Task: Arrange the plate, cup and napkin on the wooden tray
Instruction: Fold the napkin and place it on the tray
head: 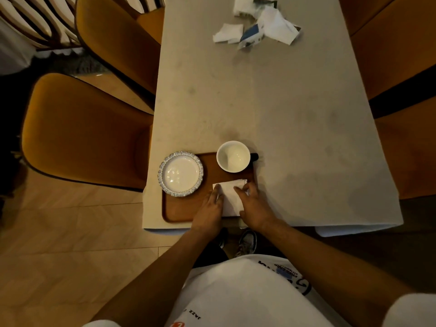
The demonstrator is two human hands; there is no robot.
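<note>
Standing at the pale grey rectangular table [271, 102], we see the brown wooden tray [179, 211] at its near edge, bearing the white blue-rimmed round plate [180, 173], the white ceramic cup [233, 156] and the folded white paper napkin [230, 197]. Our left hand [208, 212] and right hand [253, 207] lie flat, fingers spread, pressing the napkin.

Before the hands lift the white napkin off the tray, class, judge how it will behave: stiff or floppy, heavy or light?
The napkin is probably floppy: it is thin, folded paper or cloth lying flat under the left hand and right hand. It likely weighs very little, so it may slide on the smooth wooden tray if pushed. Lifted by one corner, it could unfold.
</note>
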